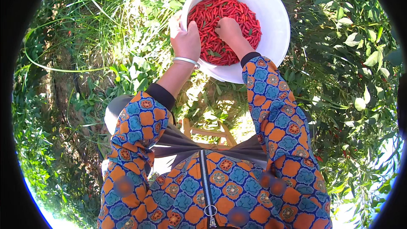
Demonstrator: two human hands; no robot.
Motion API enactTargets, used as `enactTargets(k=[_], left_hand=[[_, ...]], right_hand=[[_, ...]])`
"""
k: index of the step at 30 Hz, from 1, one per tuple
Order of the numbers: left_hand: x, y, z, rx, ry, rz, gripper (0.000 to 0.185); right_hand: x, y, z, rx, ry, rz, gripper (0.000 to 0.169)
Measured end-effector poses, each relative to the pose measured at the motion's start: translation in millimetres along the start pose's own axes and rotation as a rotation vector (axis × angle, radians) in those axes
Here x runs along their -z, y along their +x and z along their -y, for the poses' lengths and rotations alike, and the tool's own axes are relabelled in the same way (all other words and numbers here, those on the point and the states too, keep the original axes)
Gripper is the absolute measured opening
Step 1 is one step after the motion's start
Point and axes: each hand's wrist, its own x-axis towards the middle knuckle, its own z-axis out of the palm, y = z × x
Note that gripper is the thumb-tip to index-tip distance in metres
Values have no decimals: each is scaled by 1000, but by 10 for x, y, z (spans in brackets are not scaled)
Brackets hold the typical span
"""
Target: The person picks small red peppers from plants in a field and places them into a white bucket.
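Observation:
A white plastic bucket stands in front of me, holding a heap of red chili peppers with a few green leaves among them. My left hand grips the bucket's left rim, thumb on the inner side and fingers around the outside. Inside the bucket, my right hand rests over the peppers with its fingers curled down. Its fingertips are partly hidden, so whether it pinches a pepper or leaf does not show.
Grass and weeds grow on the left. Leafy plants, some with small red fruit, crowd the right side. Below the bucket, between my legs, shows part of a wooden stool frame.

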Motion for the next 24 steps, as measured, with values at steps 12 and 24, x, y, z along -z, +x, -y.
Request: enactTargets(k=[12, 24], left_hand=[[13, 12, -13, -146, -149, -83, 35], [36, -5, -9, -29, -155, -29, 44]], right_hand=[[173, -584, 48, 591, 29, 313, 28], [403, -509, 19, -164, 909, 360, 17]])
